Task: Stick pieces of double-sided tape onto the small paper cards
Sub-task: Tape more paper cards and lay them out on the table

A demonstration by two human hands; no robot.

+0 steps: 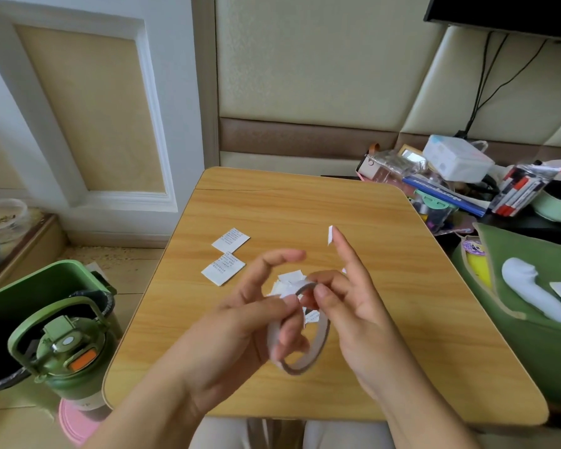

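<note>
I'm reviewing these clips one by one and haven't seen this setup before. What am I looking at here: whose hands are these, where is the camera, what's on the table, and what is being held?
There is no machine here. A person wears one wide-angle camera on the head, so this single picture looks forward and down at their own two bare hands.

The left hand and the right hand together hold a roll of double-sided tape above a small wooden table. Fingers of the left hand pass through the roll's ring, and both thumbs pinch near its top edge. A small white strip sticks to the raised right index fingertip; it is probably a piece of tape or its backing.

On the table lie two small printed paper cards, corners nearly touching. More white pieces lie behind the hands, partly hidden.

Beside the table stand a green bottle on the left and clutter on the right.
</note>
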